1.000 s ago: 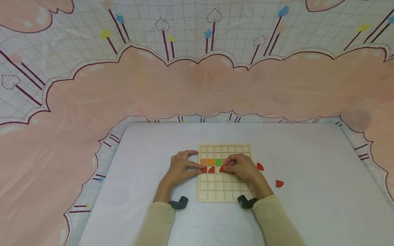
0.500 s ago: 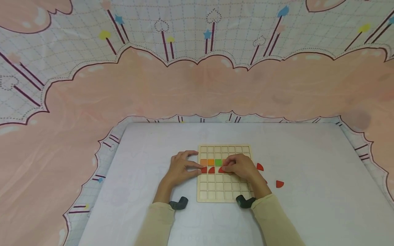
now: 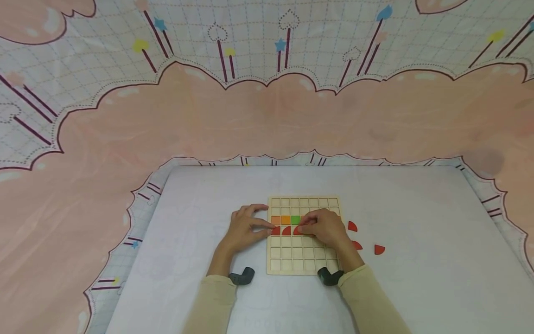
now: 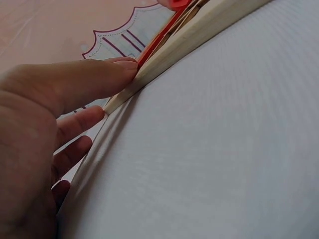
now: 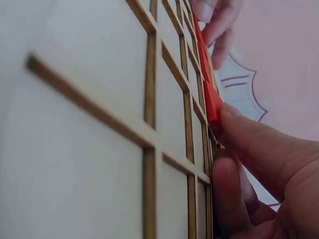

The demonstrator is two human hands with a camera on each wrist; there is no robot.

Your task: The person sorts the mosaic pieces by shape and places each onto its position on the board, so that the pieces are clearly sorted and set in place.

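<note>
A wooden grid board lies on the white table. My left hand rests at its left edge, fingers loosely spread; the left wrist view shows the thumb touching the rim by a red piece. Between thumb and finger my right hand pinches a red quarter-circle piece, slightly tilted over the third square of a row. Two more red quarter-circles, one at the row's left end and one beside it, lie in that row. Above them are a light orange tile, an orange tile and a green tile.
Right of the board lie loose red quarter-circles: an upper one, one beside the right wrist and one farther right. Dark wrist devices sit near both cuffs. A patterned cloth hangs behind the table.
My right hand has shifted slightly left with the red quarter-circle, bringing it close beside the second one. A loose red piece by the right wrist has come into view. My left hand stays put.
</note>
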